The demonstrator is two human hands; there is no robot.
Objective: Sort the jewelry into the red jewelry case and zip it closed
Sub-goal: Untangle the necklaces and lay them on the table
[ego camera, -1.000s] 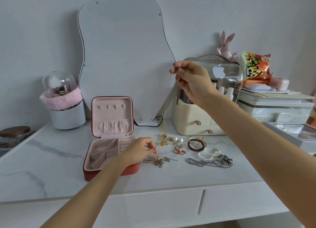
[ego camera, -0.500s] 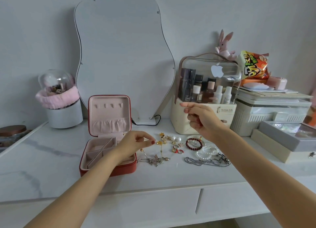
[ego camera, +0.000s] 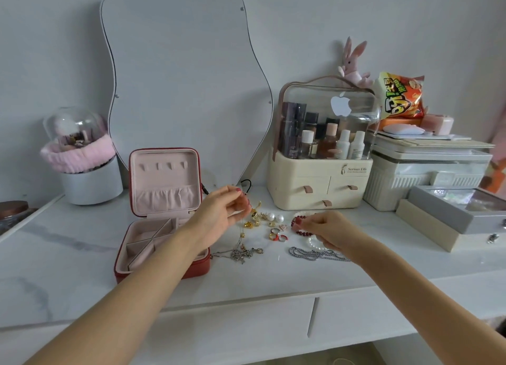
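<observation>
The red jewelry case (ego camera: 193,268) lies open on the white table, its pink lid (ego camera: 164,181) upright and its compartments bare. My left hand (ego camera: 219,216) hovers just right of the case, pinching a thin necklace chain (ego camera: 242,234) that hangs down to a tangle of silver pendants (ego camera: 242,253). My right hand (ego camera: 328,230) rests low, fingers pinched together at the red bead bracelet (ego camera: 297,222); whether it holds anything is unclear. Gold earrings (ego camera: 253,220), two pearls (ego camera: 275,217), rings (ego camera: 276,236), a pearl bracelet (ego camera: 315,244) and a silver bead chain (ego camera: 309,255) lie between the hands.
A wavy mirror (ego camera: 186,90) leans on the wall behind the case. A cream cosmetics organizer (ego camera: 323,183) stands at the back right, with stacked boxes (ego camera: 451,216) beside it. A white brush holder with a pink band (ego camera: 87,173) sits at the back left.
My right hand came down from high in front of the organizer to the table by the red bracelet. My left hand rose slightly and moved right, still pinching the chain.
</observation>
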